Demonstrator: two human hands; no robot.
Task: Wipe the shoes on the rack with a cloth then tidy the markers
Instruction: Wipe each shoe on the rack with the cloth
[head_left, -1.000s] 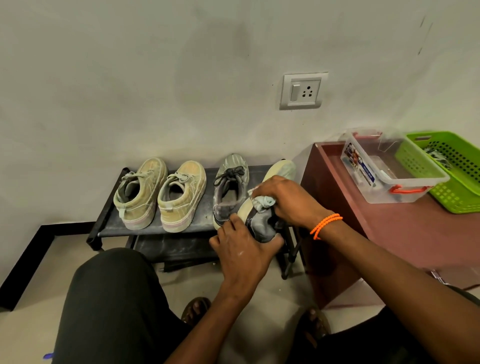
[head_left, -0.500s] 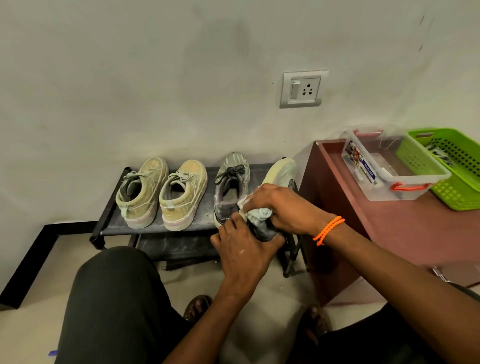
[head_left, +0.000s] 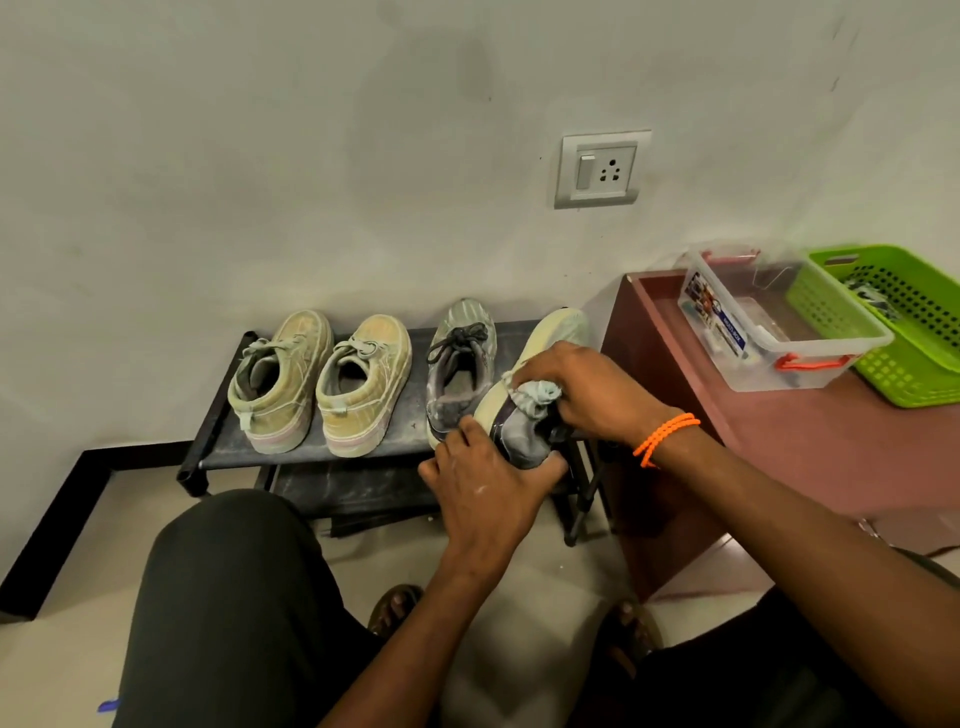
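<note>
step: wiping last shoe (head_left: 545, 343) | left hand (head_left: 488, 483) grips heel, tilted | right hand (head_left: 582, 387) bunches cloth (head_left: 537, 392) on sole under fingertips | next: likely reshelve on rack (head_left: 311, 447)

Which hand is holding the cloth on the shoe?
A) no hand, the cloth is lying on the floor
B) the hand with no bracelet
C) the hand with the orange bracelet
C: the right hand, with the orange bracelet on its wrist, grips the grey cloth against the tipped shoe, while the left hand holds the shoe's heel.
</note>
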